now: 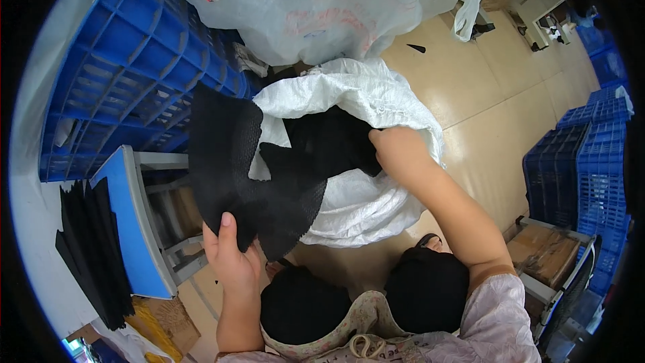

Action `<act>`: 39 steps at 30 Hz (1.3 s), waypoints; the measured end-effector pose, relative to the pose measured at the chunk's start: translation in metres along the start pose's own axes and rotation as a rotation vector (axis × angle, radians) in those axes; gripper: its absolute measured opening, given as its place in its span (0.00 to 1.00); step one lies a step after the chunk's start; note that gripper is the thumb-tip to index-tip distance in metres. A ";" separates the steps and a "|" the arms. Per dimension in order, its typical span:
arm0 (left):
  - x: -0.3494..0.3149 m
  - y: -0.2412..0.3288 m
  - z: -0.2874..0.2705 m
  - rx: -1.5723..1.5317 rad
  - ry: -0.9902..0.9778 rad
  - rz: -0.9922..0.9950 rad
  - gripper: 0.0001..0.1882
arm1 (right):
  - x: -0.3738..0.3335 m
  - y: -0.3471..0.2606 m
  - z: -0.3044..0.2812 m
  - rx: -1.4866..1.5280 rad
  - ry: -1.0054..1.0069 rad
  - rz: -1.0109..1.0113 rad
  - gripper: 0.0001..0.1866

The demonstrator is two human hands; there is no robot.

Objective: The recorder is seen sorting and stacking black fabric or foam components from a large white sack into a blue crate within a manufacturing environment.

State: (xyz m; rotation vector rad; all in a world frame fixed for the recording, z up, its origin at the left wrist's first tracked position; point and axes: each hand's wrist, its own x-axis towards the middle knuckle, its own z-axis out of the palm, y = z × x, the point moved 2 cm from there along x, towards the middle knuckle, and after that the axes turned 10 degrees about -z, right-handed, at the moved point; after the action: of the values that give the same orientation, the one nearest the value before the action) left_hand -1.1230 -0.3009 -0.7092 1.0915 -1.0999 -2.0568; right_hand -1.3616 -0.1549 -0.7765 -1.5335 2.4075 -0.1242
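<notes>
A white woven sack (369, 212) stands open in front of my knees, its rim rolled down. Black fabric pieces (336, 141) lie inside it. My left hand (232, 249) grips a wide black fabric piece (225, 154) with a mesh-like band, the thumb on top and the fingers behind. This piece hangs over the sack's left rim. At the sack's right side my right hand (400, 151) is closed on the edge of the black fabric in the sack; its fingertips are partly hidden.
Blue plastic crates (127, 60) rise at the left, beside a blue-topped stool (138, 222). Black fabric strips (94, 249) are stacked at the far left. A large translucent plastic bag (316, 7) bulges beyond the sack. More blue crates (584, 161) stand on the right.
</notes>
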 end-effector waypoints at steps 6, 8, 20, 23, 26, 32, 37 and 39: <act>-0.001 -0.001 0.003 0.018 -0.037 -0.022 0.23 | -0.016 0.021 -0.031 0.762 0.192 0.125 0.07; -0.001 -0.002 0.006 0.013 -0.035 -0.036 0.23 | -0.020 0.032 -0.033 0.997 0.226 0.160 0.08; 0.007 -0.004 0.008 -0.011 -0.071 -0.036 0.21 | -0.028 0.052 -0.053 1.900 0.394 0.014 0.10; 0.006 -0.001 0.006 -0.046 -0.073 -0.073 0.20 | -0.031 0.041 -0.074 1.817 0.558 -0.127 0.10; -0.002 0.006 0.008 -0.038 -0.071 -0.118 0.20 | -0.047 0.008 -0.131 1.124 0.638 -0.512 0.10; 0.000 -0.006 0.001 0.005 -0.038 -0.331 0.18 | -0.056 -0.095 -0.148 0.267 0.643 -0.978 0.10; 0.003 -0.008 0.009 -0.038 -0.115 -0.430 0.16 | -0.058 -0.141 -0.080 0.187 0.380 -1.102 0.08; 0.002 -0.010 0.009 -0.149 -0.056 -0.513 0.18 | -0.051 -0.139 -0.060 0.359 0.287 -1.104 0.06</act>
State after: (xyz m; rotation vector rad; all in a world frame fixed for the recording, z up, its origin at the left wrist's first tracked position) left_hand -1.1324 -0.2941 -0.7160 1.3493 -0.7228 -2.5267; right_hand -1.2371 -0.1737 -0.6783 -2.5330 1.2772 -0.9680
